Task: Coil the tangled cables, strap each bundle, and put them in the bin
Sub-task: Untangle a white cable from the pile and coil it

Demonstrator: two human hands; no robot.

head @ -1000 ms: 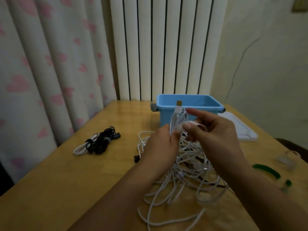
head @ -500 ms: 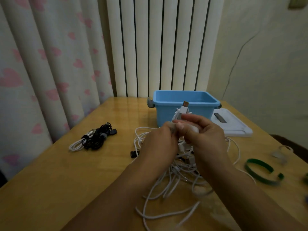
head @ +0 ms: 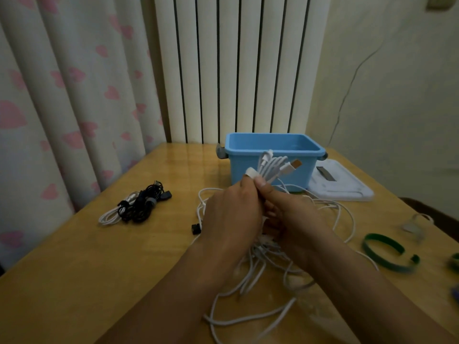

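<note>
Clearly we risked the folded white cable bundle [head: 272,167] springing loose — its white strap [head: 250,173] looked only partly wrapped, and trailing loops still joined the tangle [head: 273,264] on the tabletop [head: 74,269]. Our left hand [head: 231,217] and right hand [head: 295,219] pinched the bundle in a narrow grip, just before the blue bin [head: 273,155].

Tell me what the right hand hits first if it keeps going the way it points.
Probably the blue bin: the right hand points away from the person with the white cable bundle, just short of its near wall; depth unclear.
</note>
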